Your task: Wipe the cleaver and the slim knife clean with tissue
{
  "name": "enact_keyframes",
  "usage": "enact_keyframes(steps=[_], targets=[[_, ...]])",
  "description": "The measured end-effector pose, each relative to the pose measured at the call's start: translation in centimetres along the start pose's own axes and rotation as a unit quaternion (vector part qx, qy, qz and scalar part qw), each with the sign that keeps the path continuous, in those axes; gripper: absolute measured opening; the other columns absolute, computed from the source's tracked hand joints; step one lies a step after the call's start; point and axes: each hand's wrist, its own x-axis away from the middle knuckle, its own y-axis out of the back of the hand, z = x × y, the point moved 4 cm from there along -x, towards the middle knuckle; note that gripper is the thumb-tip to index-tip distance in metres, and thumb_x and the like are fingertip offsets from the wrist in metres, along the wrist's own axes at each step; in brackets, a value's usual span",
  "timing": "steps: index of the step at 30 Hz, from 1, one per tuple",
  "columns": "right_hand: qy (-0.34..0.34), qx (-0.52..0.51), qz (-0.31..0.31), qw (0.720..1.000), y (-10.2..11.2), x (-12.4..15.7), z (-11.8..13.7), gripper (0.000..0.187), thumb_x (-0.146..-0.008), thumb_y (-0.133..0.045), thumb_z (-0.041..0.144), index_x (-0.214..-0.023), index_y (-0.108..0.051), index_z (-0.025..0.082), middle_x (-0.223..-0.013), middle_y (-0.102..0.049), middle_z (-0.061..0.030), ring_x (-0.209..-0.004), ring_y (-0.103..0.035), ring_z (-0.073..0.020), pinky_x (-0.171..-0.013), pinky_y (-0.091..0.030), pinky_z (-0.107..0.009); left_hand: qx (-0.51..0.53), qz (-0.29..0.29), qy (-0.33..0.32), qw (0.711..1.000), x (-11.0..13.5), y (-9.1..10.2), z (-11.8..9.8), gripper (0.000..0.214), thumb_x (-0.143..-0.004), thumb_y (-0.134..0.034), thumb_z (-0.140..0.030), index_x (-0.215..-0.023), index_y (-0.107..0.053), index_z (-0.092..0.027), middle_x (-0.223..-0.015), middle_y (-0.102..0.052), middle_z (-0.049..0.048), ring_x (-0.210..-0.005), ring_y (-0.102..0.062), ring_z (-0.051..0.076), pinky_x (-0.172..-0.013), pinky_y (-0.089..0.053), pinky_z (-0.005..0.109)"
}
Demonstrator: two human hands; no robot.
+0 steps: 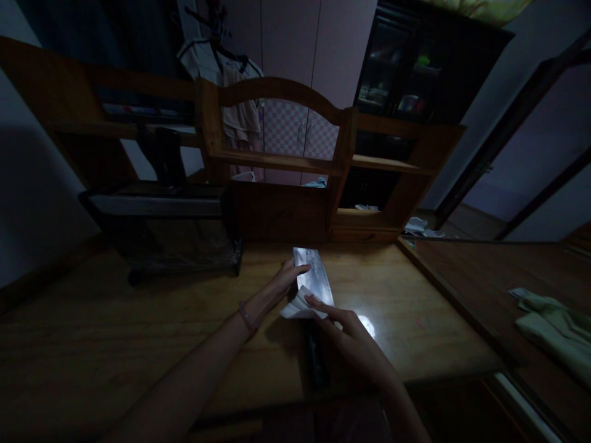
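Observation:
A broad cleaver blade (314,275) lies flat on the wooden desk (138,332), its dark handle (315,357) pointing toward me. My left hand (287,278) rests its fingers on the blade's left edge, steadying it. My right hand (347,335) presses a folded white tissue (299,306) onto the near end of the blade with fingers together. Part of the handle is hidden under my right hand.
A wooden shelf unit (277,154) stands at the back of the desk. A black printer-like box (161,206) sits at the back left. A green cloth (554,326) lies on the darker surface to the right. The room is dim.

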Motion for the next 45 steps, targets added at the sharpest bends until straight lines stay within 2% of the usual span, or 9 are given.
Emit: enact_keyframes(steps=[5,9,15,23,30,35,41,45], targets=[[0.054,0.015,0.013,0.998,0.0,0.0,0.0,0.052,-0.086,-0.044,0.008,-0.132,-0.054,0.030,-0.127,-0.063,0.0010,-0.123,-0.054,-0.0199,-0.106,-0.040,-0.040,-0.014,0.009,-0.022,1.000,-0.8,0.6,1.0,0.036,-0.068,-0.072,-0.027,-0.101,-0.065,-0.016,-0.085,-0.068,0.0044,-0.072,-0.060,0.017,-0.070,-0.046,0.027],[0.092,0.046,0.010,0.995,0.0,0.0,0.0,0.066,-0.078,-0.039,-0.001,-0.136,-0.050,0.031,-0.123,-0.065,0.0011,-0.122,-0.055,-0.0192,-0.106,-0.040,-0.040,-0.014,0.025,-0.036,0.999,-0.9,0.8,1.1,0.039,-0.069,-0.072,-0.029,-0.105,-0.064,-0.016,-0.097,-0.068,0.0071,-0.079,-0.062,0.018,-0.073,-0.046,0.028],[0.100,0.064,0.013,0.993,0.1,-0.1,0.0,0.075,-0.069,-0.036,-0.006,-0.132,-0.054,0.030,-0.126,-0.063,0.0016,-0.123,-0.054,-0.0184,-0.105,-0.041,-0.038,-0.004,0.032,-0.021,0.999,-0.9,0.9,1.3,0.044,-0.069,-0.073,-0.032,-0.108,-0.062,-0.016,-0.098,-0.067,0.0076,-0.076,-0.062,0.018,-0.069,-0.048,0.029],[0.075,0.066,0.014,0.995,0.2,-0.4,0.1,0.058,-0.080,-0.041,0.001,-0.126,-0.060,0.031,-0.126,-0.063,0.0024,-0.117,-0.059,-0.0204,-0.099,-0.047,-0.036,-0.008,0.034,-0.028,0.999,-1.2,1.1,1.6,0.041,-0.070,-0.072,-0.030,-0.107,-0.062,-0.015,-0.095,-0.067,0.0072,-0.075,-0.062,0.017,-0.067,-0.047,0.028],[0.065,0.033,0.019,0.997,0.0,-0.3,-0.5,0.059,-0.079,-0.041,0.001,-0.126,-0.060,0.031,-0.129,-0.061,0.0026,-0.122,-0.055,-0.0202,-0.103,-0.043,-0.040,-0.017,0.013,-0.023,0.999,-1.4,1.3,1.9,0.040,-0.069,-0.073,-0.030,-0.105,-0.063,-0.015,-0.093,-0.067,0.0067,-0.073,-0.061,0.017,-0.065,-0.047,0.027],[0.046,0.000,0.031,0.998,-0.1,-0.1,-0.4,0.050,-0.079,-0.046,0.004,-0.117,-0.065,0.030,-0.138,-0.053,0.0033,-0.130,-0.046,-0.0196,-0.107,-0.038,-0.038,-0.019,0.018,-0.034,0.999,-1.1,1.1,1.6,0.038,-0.070,-0.073,-0.031,-0.105,-0.064,-0.016,-0.093,-0.067,0.0058,-0.075,-0.061,0.017,-0.069,-0.046,0.027],[0.013,0.035,0.025,0.999,0.1,0.2,0.7,0.033,-0.084,-0.061,0.026,-0.117,-0.066,0.030,-0.140,-0.050,-0.0014,-0.127,-0.050,-0.0247,-0.102,-0.043,-0.039,-0.032,0.020,-0.038,0.999,-0.6,0.8,0.8,0.037,-0.071,-0.072,-0.030,-0.105,-0.064,-0.017,-0.090,-0.068,0.0041,-0.075,-0.061,0.017,-0.073,-0.045,0.028],[0.007,0.056,0.009,0.998,0.0,0.2,0.9,0.035,-0.081,-0.068,0.041,-0.114,-0.067,0.030,-0.137,-0.054,-0.0028,-0.124,-0.053,-0.0263,-0.102,-0.043,-0.039,-0.037,0.018,-0.033,0.999,-0.6,0.9,0.8,0.035,-0.072,-0.070,-0.030,-0.104,-0.064,-0.017,-0.088,-0.068,0.0035,-0.074,-0.060,0.017,-0.072,-0.045,0.028]])
